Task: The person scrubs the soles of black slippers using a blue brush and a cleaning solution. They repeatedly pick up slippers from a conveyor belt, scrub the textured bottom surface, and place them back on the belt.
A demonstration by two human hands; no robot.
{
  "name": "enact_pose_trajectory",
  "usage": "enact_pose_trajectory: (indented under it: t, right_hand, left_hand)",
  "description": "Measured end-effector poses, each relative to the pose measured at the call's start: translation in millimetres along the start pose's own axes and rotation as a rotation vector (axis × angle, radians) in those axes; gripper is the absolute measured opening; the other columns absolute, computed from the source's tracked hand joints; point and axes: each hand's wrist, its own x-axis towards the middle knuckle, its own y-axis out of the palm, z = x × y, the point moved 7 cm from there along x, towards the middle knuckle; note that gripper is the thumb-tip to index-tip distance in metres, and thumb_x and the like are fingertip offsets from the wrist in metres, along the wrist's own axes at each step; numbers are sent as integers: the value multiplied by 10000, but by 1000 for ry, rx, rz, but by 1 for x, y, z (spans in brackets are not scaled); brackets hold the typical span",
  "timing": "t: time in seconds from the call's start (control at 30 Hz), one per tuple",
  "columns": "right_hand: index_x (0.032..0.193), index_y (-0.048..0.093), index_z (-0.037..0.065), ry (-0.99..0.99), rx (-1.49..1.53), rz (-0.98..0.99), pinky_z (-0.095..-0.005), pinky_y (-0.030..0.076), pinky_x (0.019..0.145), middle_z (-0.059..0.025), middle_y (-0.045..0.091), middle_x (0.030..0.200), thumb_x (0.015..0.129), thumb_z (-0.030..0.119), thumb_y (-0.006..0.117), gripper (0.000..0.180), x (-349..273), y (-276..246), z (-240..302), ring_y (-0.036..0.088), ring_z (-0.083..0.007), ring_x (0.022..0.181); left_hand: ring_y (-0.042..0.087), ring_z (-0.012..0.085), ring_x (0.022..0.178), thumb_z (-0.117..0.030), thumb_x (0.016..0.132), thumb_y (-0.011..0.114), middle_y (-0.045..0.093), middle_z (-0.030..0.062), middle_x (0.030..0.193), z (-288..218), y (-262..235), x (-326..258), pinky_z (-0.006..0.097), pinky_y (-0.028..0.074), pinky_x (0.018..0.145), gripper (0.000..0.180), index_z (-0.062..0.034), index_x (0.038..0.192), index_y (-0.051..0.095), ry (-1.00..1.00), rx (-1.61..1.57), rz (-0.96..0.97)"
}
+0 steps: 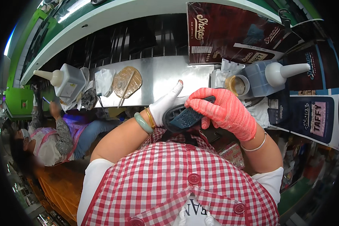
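Observation:
In front of my apron is a black, rounded, sole-shaped piece (172, 116) with a raised rim. My left hand (166, 102), in a white glove, grips it from the left side with the thumb stretched upward; the other fingers are mostly hidden. Across the piece lies a dark blue strip with a textured face (187, 118), slanting up to the right. The fingers of my right hand (223, 112), in a coral knit glove, are closed round the strip's upper right end. Whether the strip is joined to the black piece I cannot tell.
Beyond my hands runs a metal work surface (173, 75) with a stick on a round brown lid (127, 82). Squeeze bottles stand left (69, 81) and right (265, 77), beside a small cup (238, 85). Printed cardboard (233, 34) rises behind. A person (60, 141) sits at left.

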Motion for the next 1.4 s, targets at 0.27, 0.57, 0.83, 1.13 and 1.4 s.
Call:
enact_pose_trajectory:
  t: [0.27,0.57,0.83,1.13,1.4]
  right_hand:
    - [948,655,18,39,-95,73,-194,437,504,-31,621,761,840,197,608,215,13,15,8,522,-66,511]
    - [940,668,18,1,-60,76,-207,452,531,-44,644,793,820,184,628,208,11,9,1,558,-86,560]
    - [910,682,25,-1,-81,35,-208,429,513,-32,649,794,805,176,639,189,-6,-15,-8,563,-84,562]
    - [953,672,19,13,-21,-78,-204,459,554,-37,653,796,827,182,635,209,-27,-47,-51,562,-77,593]
    - [983,659,46,-292,260,-965,-159,377,490,1,638,846,868,281,642,263,-65,-155,-100,537,-39,569]
  left_hand:
    - [626,256,959,-690,872,230,586,190,1144,0,-9,-3,349,524,835,813,-31,1294,451,-96,39,17]
    - [568,273,1079,-728,835,272,499,221,1256,3,-25,-4,364,484,912,898,9,1338,370,-137,119,67]
    - [381,264,1279,-828,736,287,325,225,1412,8,-29,-1,368,289,1076,1130,107,1369,247,-147,178,283]
    - [458,278,1214,-618,883,372,385,238,1363,1,-43,-3,395,398,998,872,111,1351,278,-77,173,130]
    - [404,295,1263,-217,786,653,443,152,1339,-54,-100,-38,442,318,1062,676,-14,1355,349,635,154,29]
